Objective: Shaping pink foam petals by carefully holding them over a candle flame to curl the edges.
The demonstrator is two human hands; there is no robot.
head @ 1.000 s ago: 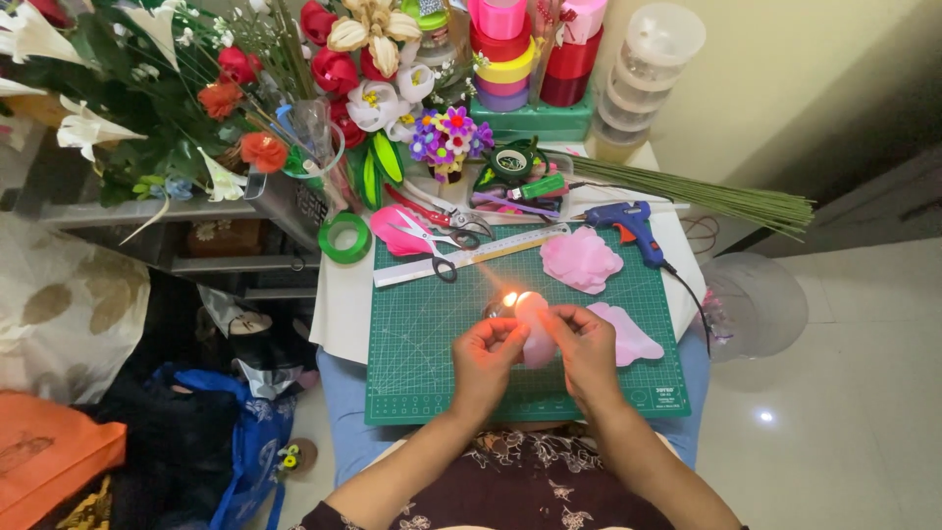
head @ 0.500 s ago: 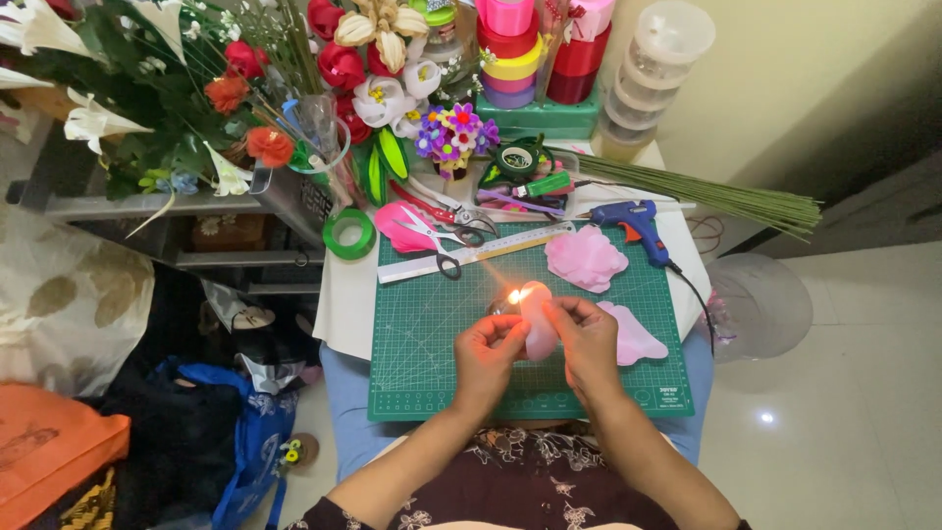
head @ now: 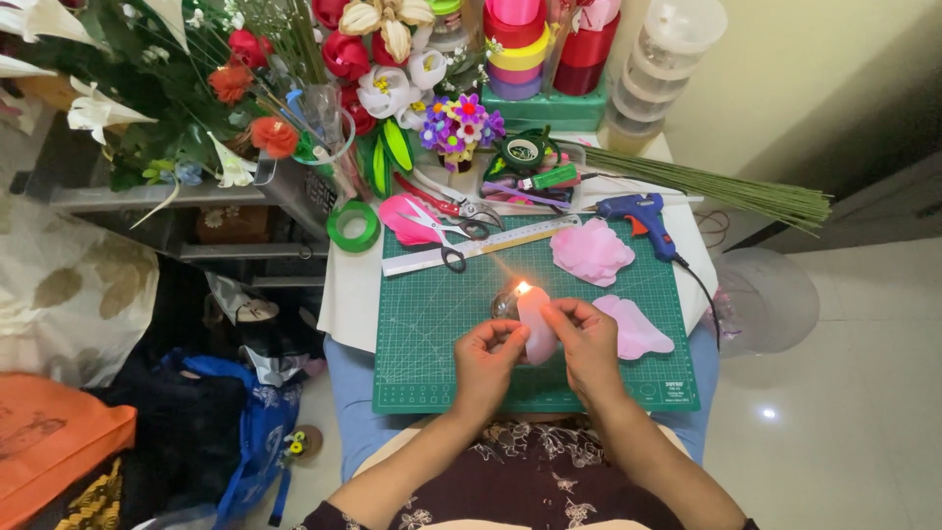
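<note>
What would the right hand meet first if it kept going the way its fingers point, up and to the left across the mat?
The right hand already pinches the pink petal; straight beyond it sits the small flame, then probably the ruler, though depth is unclear.

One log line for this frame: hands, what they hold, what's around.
left hand: pinches pink petal | right hand: pinches same petal | petal top edge at small flame | below: green cutting mat | nearby: glue gun, scissors

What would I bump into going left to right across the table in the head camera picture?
Green tape roll → pink-handled scissors → lit flame → pink fabric petal pile → blue glue gun → green wire stem bundle.
</note>
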